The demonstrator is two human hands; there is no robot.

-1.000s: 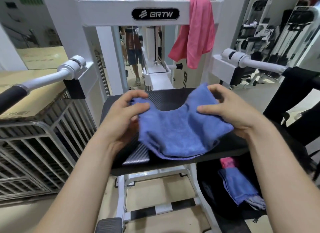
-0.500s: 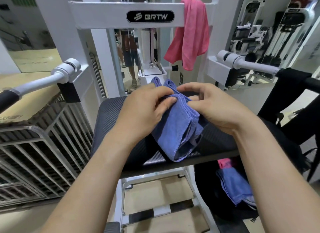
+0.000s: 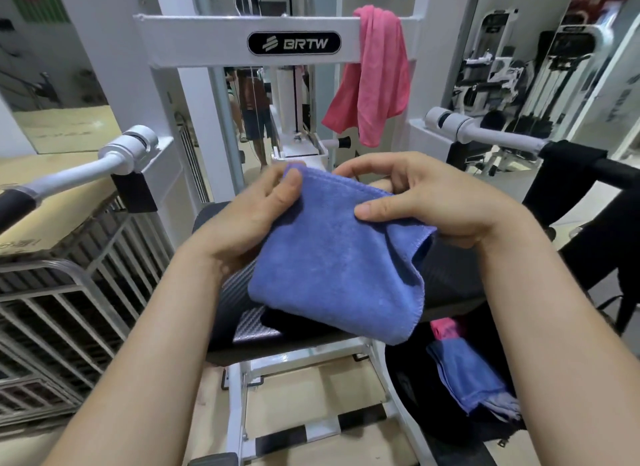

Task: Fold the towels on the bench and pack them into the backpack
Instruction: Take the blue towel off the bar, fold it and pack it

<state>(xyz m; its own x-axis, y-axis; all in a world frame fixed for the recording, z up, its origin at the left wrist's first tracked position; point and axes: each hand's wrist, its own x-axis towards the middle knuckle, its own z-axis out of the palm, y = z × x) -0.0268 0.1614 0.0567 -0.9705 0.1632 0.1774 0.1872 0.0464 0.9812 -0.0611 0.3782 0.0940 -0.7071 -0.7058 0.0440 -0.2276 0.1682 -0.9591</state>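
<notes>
A folded blue towel [image 3: 339, 268] hangs above the black bench seat [image 3: 450, 278]. My left hand [image 3: 252, 216] pinches its upper left corner and my right hand [image 3: 426, 198] grips its upper right edge. The towel's lower part droops over the seat's front. A pink towel [image 3: 374, 77] is draped over the white crossbar at the back. The black backpack [image 3: 412, 389] stands open on the floor at the lower right, with a folded blue towel [image 3: 471, 375] and a pink towel [image 3: 446, 328] inside it.
The white machine frame [image 3: 207, 39] rises behind the bench, with padded handle arms reaching out at left [image 3: 86, 171] and right [image 3: 502, 141]. A metal rail rack [image 3: 69, 292] stands on the left. Mirrors and other gym machines fill the back.
The blue towel has gone from spread across the seat to folded in half, and both hands have lifted it off the bench, holding it by its top edge.
</notes>
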